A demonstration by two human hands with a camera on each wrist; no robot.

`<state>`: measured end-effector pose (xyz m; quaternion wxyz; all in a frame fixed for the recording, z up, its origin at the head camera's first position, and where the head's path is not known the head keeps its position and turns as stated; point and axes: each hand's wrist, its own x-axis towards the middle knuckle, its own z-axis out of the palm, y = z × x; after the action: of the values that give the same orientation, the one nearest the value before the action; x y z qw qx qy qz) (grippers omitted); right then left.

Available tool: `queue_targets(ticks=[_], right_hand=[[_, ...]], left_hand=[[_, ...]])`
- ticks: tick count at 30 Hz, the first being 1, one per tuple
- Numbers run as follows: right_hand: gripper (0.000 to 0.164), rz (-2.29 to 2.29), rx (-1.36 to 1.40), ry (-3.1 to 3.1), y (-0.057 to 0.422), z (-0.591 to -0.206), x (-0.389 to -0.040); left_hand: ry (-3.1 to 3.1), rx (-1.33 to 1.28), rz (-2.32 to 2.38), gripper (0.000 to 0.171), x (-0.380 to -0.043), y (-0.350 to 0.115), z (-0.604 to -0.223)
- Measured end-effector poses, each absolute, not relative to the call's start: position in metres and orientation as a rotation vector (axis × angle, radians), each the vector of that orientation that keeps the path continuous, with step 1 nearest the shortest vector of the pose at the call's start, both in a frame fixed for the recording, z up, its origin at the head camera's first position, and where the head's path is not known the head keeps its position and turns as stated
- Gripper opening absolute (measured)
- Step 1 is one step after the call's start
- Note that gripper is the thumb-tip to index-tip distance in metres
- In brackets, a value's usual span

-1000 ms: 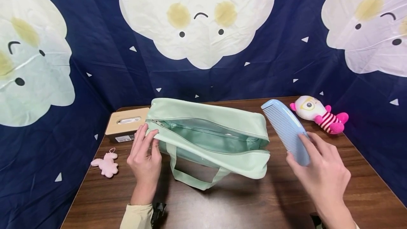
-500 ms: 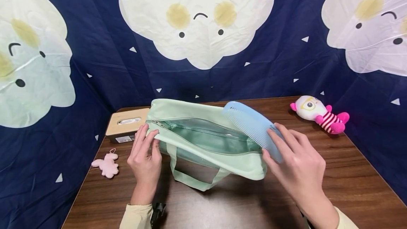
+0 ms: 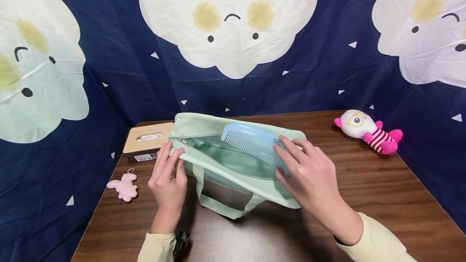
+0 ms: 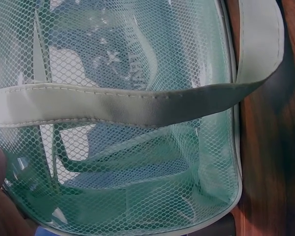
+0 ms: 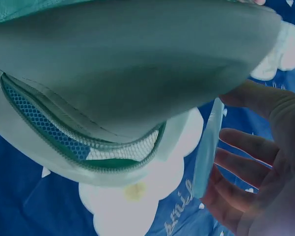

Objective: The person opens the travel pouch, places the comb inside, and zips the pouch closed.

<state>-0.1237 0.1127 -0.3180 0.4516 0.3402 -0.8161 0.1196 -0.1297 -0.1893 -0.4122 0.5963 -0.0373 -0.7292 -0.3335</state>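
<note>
A mint-green zip bag (image 3: 295, 134) stands with its top unzipped and gaping. My left hand (image 3: 168, 183) grips its left end near the zip pull (image 3: 182, 140), fingers over the edge. The left wrist view shows the bag's clear mesh side and its handle (image 4: 137, 105). My right hand (image 3: 311, 175) pinches a light-blue comb (image 3: 251, 134) by one end over the opening, teeth facing down and towards me. In the right wrist view the comb (image 5: 208, 147) lies between thumb and fingers, beside the bag's edge (image 5: 137, 59).
A wood-topped tissue box (image 3: 154, 134) stands behind my left hand. A pink plush charm (image 3: 125, 187) lies on the table's left side. At the back right lies a white-and-pink plush toy (image 3: 367, 130). A dark-blue cloud-print cloth (image 3: 240, 96) hangs behind the wooden table (image 3: 382, 197).
My right hand has carried the comb leftwards, from beside the bag's right end to over its opening. The left hand has kept its hold on the bag.
</note>
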Motion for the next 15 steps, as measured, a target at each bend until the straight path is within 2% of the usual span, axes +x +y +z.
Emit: queue_targets(ticks=[2, 5, 15], right_hand=[[0.053, 0.265, 0.874, -2.015, 0.108, -0.317, -0.127], [0.053, 0.212, 0.914, -2.01, 0.102, -0.316, -0.132], [0.036, 0.11, 1.016, -2.024, 0.086, -0.312, -0.147]], left_hand=[[-1.689, -0.09, -0.773, 0.022, -0.13, -0.189, -0.413], [-1.683, -0.09, -0.774, 0.022, -0.13, -0.188, -0.413], [-1.686, -0.089, -0.779, 0.022, -0.131, -0.188, -0.412]])
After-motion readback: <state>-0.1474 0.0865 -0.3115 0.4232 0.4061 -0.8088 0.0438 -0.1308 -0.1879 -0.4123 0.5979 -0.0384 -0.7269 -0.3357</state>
